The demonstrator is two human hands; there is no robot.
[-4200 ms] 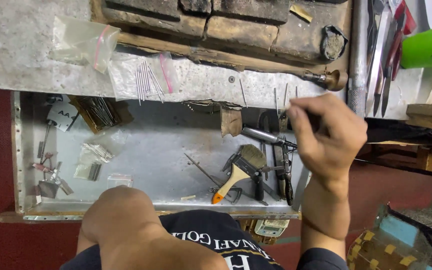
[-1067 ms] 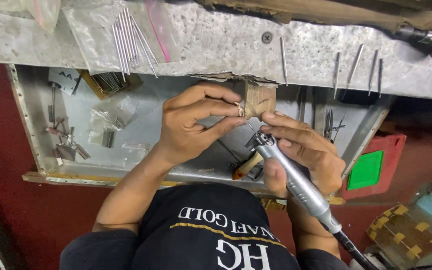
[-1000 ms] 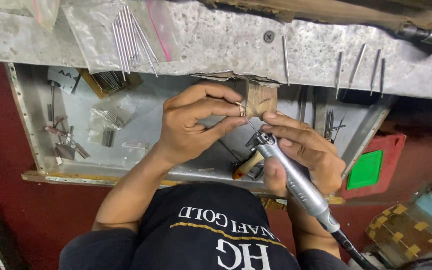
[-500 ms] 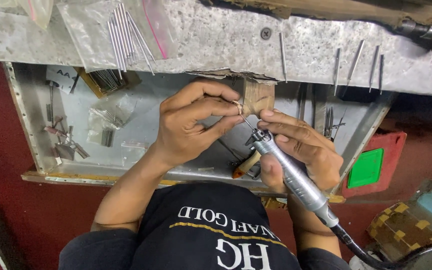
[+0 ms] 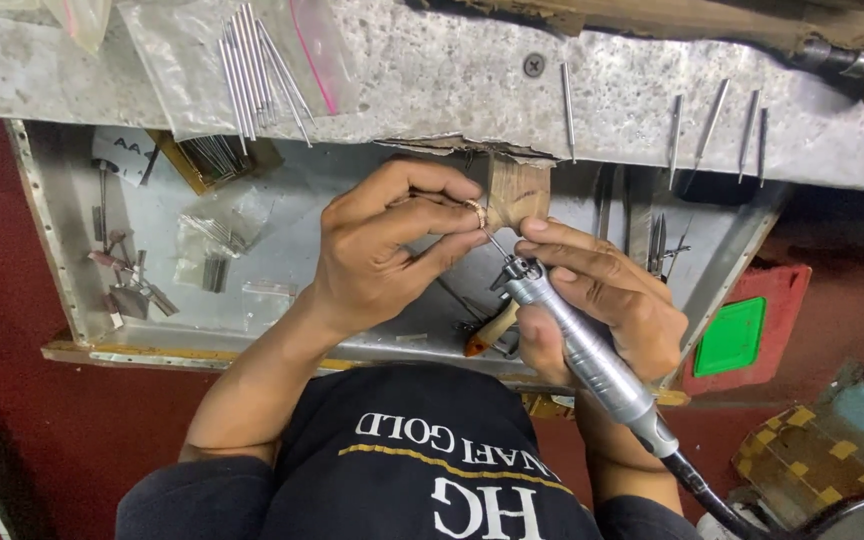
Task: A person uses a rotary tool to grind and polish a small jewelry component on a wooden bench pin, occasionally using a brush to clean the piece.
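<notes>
My left hand (image 5: pixel 387 240) pinches a small gold ring (image 5: pixel 477 212) against a wooden bench peg (image 5: pixel 518 190) that sticks out from the bench edge. My right hand (image 5: pixel 602 305) grips a silver rotary handpiece (image 5: pixel 577 345) like a pen. Its thin bit points up and left, with the tip at the ring. A black cable (image 5: pixel 722 505) runs from the handpiece's rear to the lower right. Both hands hover over an open metal drawer (image 5: pixel 282 300).
Several thin steel burs (image 5: pixel 257 70) lie on a plastic bag on the stone benchtop (image 5: pixel 432 75), and more burs (image 5: pixel 712 120) lie to the right. The drawer holds small tools, bags of bits (image 5: pixel 212 240) and a brush handle (image 5: pixel 487 330). A green and red box (image 5: pixel 732 335) sits at the right.
4.2 s ago my right hand reached among tools in the drawer. Since about a second ago both hands hold the ring and handpiece at the peg, with only slight shifts.
</notes>
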